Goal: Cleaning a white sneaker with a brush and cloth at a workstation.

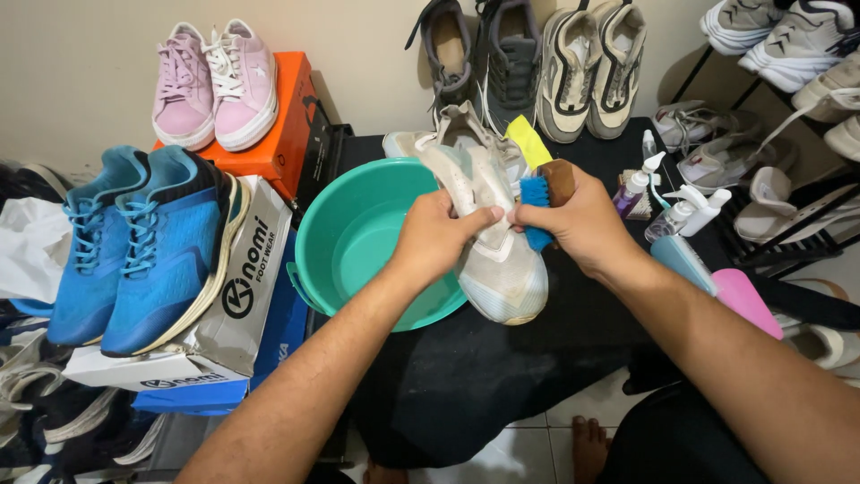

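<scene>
- Teal basin (349, 235) sits just beside the work at the black table's (502, 358) left edge; a knock could tip it.
- Left hand (436, 237) pinches the white sneaker (497, 260) above the table; wet fabric may slip.
- Right hand (582, 220), fingers wrapped around the blue-bristled brush (537, 202), could scuff mesh or bump the spray bottles (681, 208).

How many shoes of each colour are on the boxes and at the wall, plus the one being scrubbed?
Pink shoes on the orange box: 2
Blue shoes on the white box: 2
Grey shoes at the wall: 2
Beige shoes at the wall: 2
White shoe held by the left hand, brushed by the right hand: 1
Total: 9
</scene>
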